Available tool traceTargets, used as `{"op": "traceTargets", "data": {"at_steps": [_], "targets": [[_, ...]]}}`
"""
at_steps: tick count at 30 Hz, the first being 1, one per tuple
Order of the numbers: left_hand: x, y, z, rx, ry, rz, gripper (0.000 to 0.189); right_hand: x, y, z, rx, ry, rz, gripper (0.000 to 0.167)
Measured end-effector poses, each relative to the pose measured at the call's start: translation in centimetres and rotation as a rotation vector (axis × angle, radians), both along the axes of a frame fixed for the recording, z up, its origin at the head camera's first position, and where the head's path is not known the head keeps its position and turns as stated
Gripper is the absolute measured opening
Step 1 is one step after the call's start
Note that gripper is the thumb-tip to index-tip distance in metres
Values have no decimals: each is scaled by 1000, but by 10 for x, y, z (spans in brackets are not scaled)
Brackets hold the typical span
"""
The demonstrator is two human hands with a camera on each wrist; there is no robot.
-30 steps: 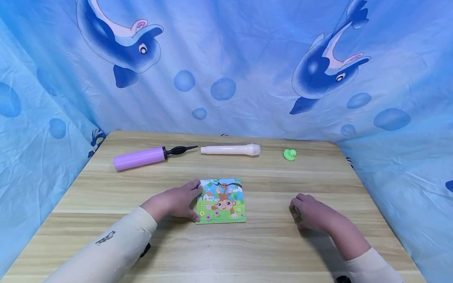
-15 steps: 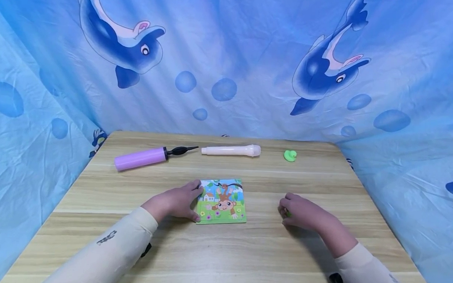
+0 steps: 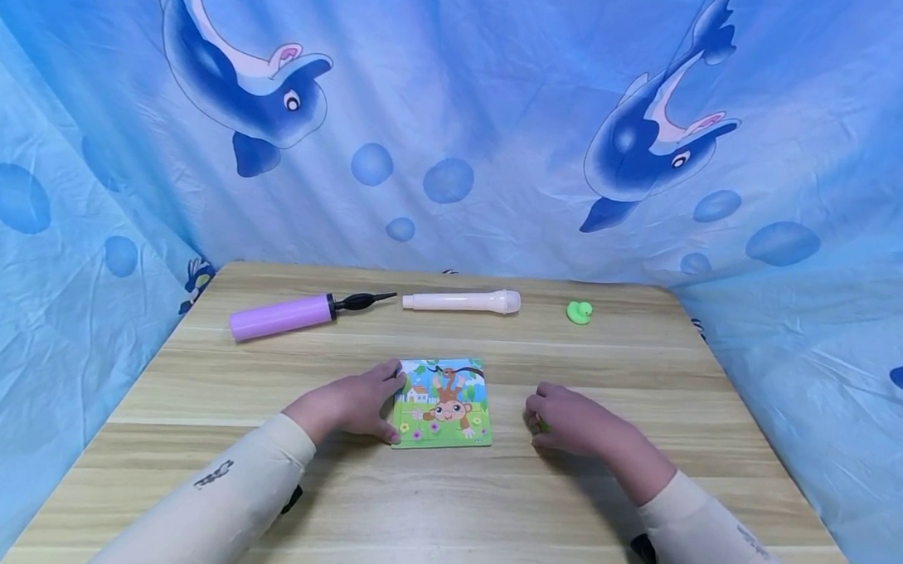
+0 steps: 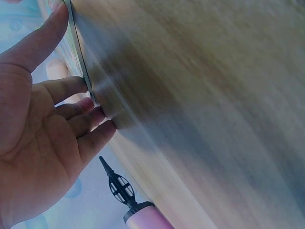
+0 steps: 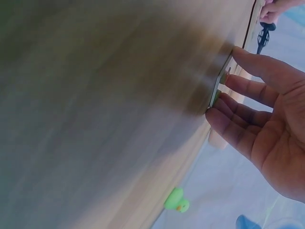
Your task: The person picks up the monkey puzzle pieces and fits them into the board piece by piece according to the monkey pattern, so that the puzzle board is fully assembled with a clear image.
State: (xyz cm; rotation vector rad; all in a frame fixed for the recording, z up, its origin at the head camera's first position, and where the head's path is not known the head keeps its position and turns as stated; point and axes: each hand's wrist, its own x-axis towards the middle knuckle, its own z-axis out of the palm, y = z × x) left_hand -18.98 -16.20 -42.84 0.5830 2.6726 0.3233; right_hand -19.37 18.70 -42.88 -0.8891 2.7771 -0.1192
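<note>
A square picture puzzle [image 3: 443,402] with a cartoon monkey lies flat near the table's middle. My left hand [image 3: 353,401] rests along its left edge, thumb by the near corner and index finger by the far one. In the left wrist view those fingers [image 4: 71,88] touch the edge, fairly straight. To the right of the puzzle, apart from it, my right hand [image 3: 569,420] holds a thin flat puzzle piece [image 5: 222,78] between thumb and fingertips, low over the table. Only a greenish bit of its printed face shows; the fingers hide most of it.
Along the back of the wooden table [image 3: 443,514] lie a purple hand pump [image 3: 282,317] with a black nozzle, a pale pink toy microphone [image 3: 458,300] and a small green rubber duck [image 3: 579,312]. A blue dolphin-printed curtain [image 3: 501,134] surrounds the table's back and sides.
My right hand has slid leftward across the table toward the puzzle, carrying the puzzle piece. The left hand and the puzzle have stayed in place.
</note>
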Motion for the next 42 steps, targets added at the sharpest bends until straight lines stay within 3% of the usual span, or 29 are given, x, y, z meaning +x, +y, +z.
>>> {"op": "traceTargets", "data": {"at_steps": [12, 20, 24, 42], "targets": [[-1, 1, 0, -3, 9, -12, 98, -3, -34, 2, 16, 18, 81, 21], [-1, 1, -2, -12, 16, -13, 98, -4, -67, 12, 26, 62, 164, 24], [-2, 1, -3, -15, 15, -23, 98, -6, -81, 10, 49, 73, 209, 26], [-3, -2, -5, -16, 12, -25, 99, -6, -102, -4, 55, 150, 249, 24]]}}
